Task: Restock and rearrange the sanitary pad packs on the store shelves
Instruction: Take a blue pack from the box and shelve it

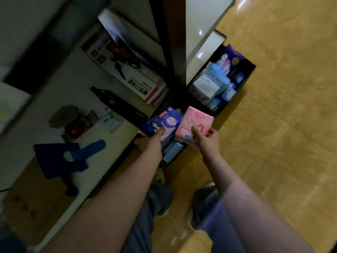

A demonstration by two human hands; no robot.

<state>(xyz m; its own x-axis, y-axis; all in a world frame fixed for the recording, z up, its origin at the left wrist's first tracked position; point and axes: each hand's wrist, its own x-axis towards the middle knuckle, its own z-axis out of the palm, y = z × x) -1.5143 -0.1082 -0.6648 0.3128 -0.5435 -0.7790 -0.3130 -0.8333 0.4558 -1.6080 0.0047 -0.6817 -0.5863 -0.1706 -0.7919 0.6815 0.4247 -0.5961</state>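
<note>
My left hand (151, 141) grips a dark blue pad pack (164, 123), thumb on its front. Beside it, my right hand (206, 141) holds a pink pad pack (195, 123) the same way. Both packs hover over a dark box on the floor (173, 152) with light blue packs inside. A second dark box (244, 77) farther back holds several blue, white and purple pad packs (215, 83). The picture is blurred by motion.
A low pale shelf (76, 88) at left carries a red and white staple-gun box (127, 70), a black tool (118, 105), blue items (73, 157) and small clutter. A dark upright post (169, 42) divides the shelving. Tan floor (273, 125) spreads to the right. My legs are below.
</note>
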